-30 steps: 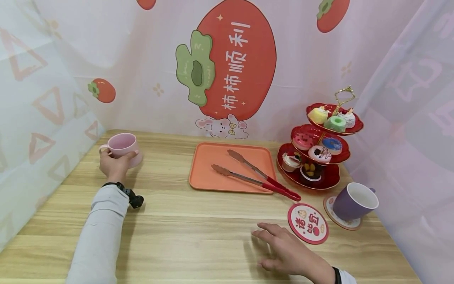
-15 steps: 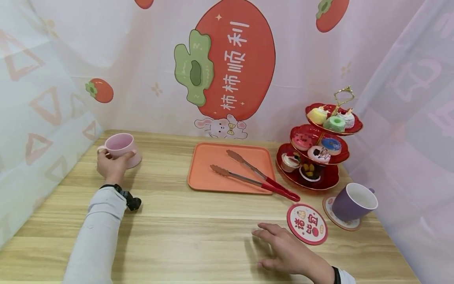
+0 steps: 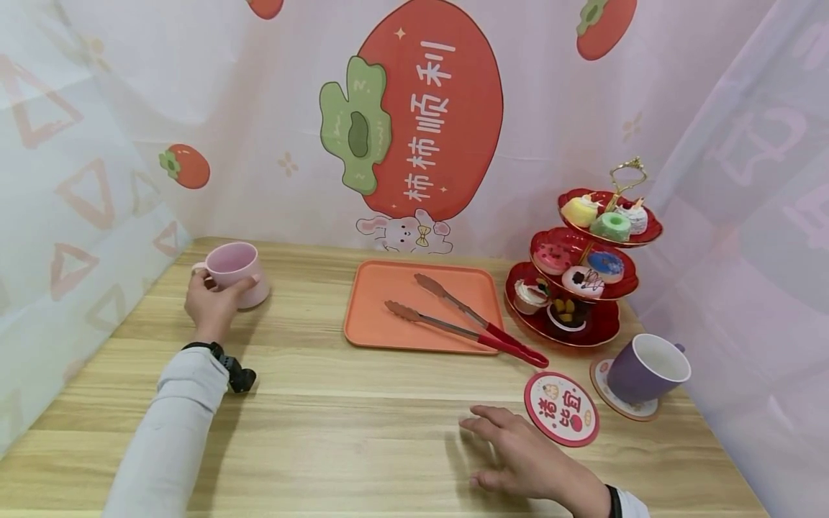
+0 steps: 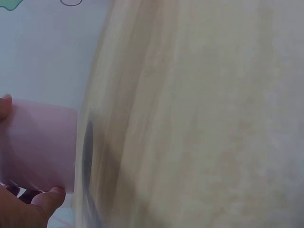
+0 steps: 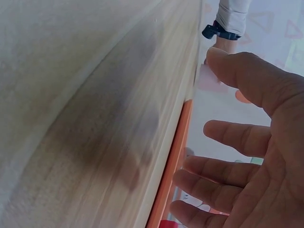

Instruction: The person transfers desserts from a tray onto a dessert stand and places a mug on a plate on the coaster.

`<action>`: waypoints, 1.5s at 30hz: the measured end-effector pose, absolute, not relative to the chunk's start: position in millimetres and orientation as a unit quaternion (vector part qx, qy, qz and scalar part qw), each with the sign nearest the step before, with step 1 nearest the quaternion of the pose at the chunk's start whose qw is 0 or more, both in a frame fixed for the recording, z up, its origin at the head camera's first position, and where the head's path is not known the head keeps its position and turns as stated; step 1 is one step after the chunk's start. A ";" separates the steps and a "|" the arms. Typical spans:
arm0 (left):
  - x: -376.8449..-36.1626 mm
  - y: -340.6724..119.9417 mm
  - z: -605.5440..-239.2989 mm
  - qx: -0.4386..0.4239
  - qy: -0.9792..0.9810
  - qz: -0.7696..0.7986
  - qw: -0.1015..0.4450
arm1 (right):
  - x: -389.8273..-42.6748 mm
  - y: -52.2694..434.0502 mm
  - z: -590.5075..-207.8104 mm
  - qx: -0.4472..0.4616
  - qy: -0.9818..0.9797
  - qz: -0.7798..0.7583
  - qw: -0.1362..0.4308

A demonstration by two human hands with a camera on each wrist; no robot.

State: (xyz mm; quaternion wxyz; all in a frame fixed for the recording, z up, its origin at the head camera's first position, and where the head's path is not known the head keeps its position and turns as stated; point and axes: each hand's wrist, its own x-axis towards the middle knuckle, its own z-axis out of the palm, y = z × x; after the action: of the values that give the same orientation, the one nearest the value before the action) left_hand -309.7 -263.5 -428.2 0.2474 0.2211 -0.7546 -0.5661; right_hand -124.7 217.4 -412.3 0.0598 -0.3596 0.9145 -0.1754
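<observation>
In the head view, a pink mug (image 3: pixel 241 284) is at the far left of the table. My left hand (image 3: pixel 214 302) grips it from the near side, thumb and fingers round its body. The left wrist view has the mug (image 4: pixel 40 145) with its base close over the wood and a shadow beside it. At the front right, my right hand (image 3: pixel 518 453) hovers with fingers spread and holds nothing. Just beyond it lies a round red-rimmed coaster (image 3: pixel 561 409). Straight fingers (image 5: pixel 237 133) and the thumb show in the right wrist view.
An orange tray (image 3: pixel 369 327) carries red-handled tongs (image 3: pixel 495 342), whose handles jut past its edge. Behind right stands a three-tier red stand (image 3: pixel 605 324) with toy cakes and donuts. A purple mug (image 3: pixel 637 374) sits on another coaster (image 3: pixel 599 370). Cloth walls enclose the table.
My left hand has shifted the pink mug slightly to the right after a small move left. My right hand has stayed in place.
</observation>
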 end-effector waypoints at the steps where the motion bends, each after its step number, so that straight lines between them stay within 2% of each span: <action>1: -308.6 -263.2 -429.1 0.216 -0.757 -0.565 0.247 | -124.7 217.5 -412.3 -0.358 0.915 -0.176 0.064; 9: -298.7 -258.1 -432.2 0.178 -0.797 -0.544 0.194 | -124.8 217.4 -413.3 -0.359 0.914 -0.175 0.066; 26: -276.6 -218.8 -418.6 0.095 -0.818 -0.549 0.146 | -127.8 215.2 -411.3 -0.362 0.913 -0.180 0.051; 38: -256.7 -189.2 -405.7 0.046 -0.813 -0.568 0.117 | -131.6 215.6 -410.4 -0.353 0.914 -0.190 0.059; 45: -251.2 -176.3 -403.1 -0.002 -0.823 -0.554 0.127 | -132.4 215.0 -409.0 -0.350 0.916 -0.189 0.061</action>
State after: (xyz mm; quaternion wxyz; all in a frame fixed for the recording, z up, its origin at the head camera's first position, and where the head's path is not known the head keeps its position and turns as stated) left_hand -251.2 -176.3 -403.1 0.1269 -0.0016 -0.8226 -0.5543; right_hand -132.4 215.0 -409.0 0.0609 -0.3498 0.9155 -0.1892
